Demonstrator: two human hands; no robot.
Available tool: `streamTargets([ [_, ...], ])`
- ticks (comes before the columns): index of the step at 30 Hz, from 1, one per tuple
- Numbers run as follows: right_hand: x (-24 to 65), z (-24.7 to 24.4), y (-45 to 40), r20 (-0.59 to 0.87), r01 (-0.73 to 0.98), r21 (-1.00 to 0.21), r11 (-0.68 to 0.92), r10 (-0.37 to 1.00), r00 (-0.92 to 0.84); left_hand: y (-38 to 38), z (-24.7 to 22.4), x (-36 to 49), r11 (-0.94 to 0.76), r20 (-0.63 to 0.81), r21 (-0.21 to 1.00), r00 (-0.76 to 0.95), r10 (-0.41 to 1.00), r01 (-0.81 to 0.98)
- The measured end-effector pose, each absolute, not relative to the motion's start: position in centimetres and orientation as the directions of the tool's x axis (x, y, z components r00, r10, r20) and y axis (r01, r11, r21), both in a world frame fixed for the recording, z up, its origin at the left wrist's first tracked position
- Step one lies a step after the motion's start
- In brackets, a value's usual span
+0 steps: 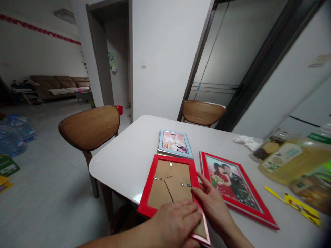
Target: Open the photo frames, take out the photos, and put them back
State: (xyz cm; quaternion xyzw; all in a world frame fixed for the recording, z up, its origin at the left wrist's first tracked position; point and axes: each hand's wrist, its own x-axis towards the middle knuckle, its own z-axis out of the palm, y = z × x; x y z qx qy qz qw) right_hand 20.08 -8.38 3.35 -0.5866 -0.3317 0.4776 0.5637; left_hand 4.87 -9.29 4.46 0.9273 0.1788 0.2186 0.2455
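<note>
A red picture frame (151, 186) lies face down, its brown backing board (178, 172) turned up. Small metal clips (185, 185) sit around the board's edges, and a thin dark slit runs down its middle. My left hand (178, 218) is over the frame's lower part, fingers together and bent across the board; its thumb is hidden. At the frame's right side, my right hand (213, 203) grips the red edge with thumb and fingers. A second red picture frame (232, 182) with a couple's photo lies face up to the right. Beyond the held frame rests a light blue picture frame (174, 142).
On the right stand a large bottle of yellow liquid (289, 162) and jars (271, 144), near a crumpled white tissue (245, 141). A yellow strip-like item (301, 208) lies in front. Wooden chairs (90, 125) flank the white table (121, 165). Water bottles (18, 132) stand on the floor.
</note>
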Motion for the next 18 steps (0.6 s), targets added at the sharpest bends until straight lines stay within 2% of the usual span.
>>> streamTargets([
  [2, 20.7, 2.3, -7.8, -0.139, 0.04, -0.986, -0.163, 0.927, 0.348, -8.2, 4.1, 4.3, -0.77, 0.251, 0.548, 0.814, 0.524, 0.326],
  [4, 21.3, 1.7, -7.5, -0.083, 0.275, -0.941, -0.197, 0.923, 0.375, -6.7, 3.9, 3.5, -0.695, 0.178, 0.52, 0.732, 0.657, 0.497],
  [6, 21.7, 1.5, -7.4, -0.001, 0.519, -0.829, -0.209, 0.928, 0.372, -5.2, 3.6, 2.8, -0.6, 0.129, 0.477, 0.625, 0.77, 0.642],
  [9, 21.9, 1.5, -7.2, 0.132, 0.767, -0.625, -0.146, 0.948, 0.288, -3.6, 2.8, 2.1, -0.531, 0.118, 0.458, 0.543, 0.831, 0.713],
  [13, 21.7, 1.3, -7.1, 0.234, 0.898, -0.439, -0.035, 0.96, 0.151, -3.1, 1.8, 1.7, -0.534, 0.164, 0.503, 0.532, 0.831, 0.679],
  [18, 21.7, 1.6, -6.9, 0.169, 0.94, -0.34, -0.031, 0.981, 0.093, -2.9, 1.1, 1.3, -0.503, 0.2, 0.594, 0.491, 0.848, 0.627],
])
